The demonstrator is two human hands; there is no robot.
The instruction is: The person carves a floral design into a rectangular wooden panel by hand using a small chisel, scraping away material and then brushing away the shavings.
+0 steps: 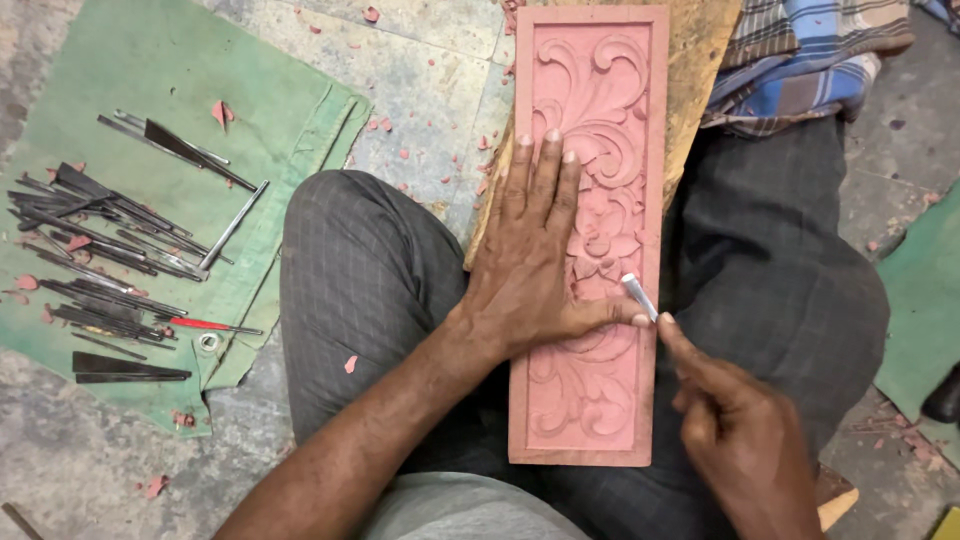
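Panel: the long pink rectangular carved slab (590,235), floral scrollwork in relief inside a raised plain border, lies lengthwise across your lap, its far end resting on a rough brown wooden board (700,60).
Left hand: your left hand (540,250) lies flat and open on the carving, fingers spread toward the far end, thumb stretched out to the right edge; it presses down and grasps nothing.
Right hand: your right hand (735,430) is closed around a slim metal chisel (638,296), pinched near its tip, the point touching the relief just beside your left thumb.
Handling: you should judge the slab stiff, fairly heavy and brittle; the chips on the floor suggest it flakes easily. The thin raised leaves look the most fragile.
Where to hold: take it by the plain border on the long sides, or brace with a flat palm, never by the raised scrolls.
Chisel: light, rigid, smooth; a grip low on the shaft gives control.
Nearby: a green cloth mat (300,130) to your left carries many dark metal tools (110,250).
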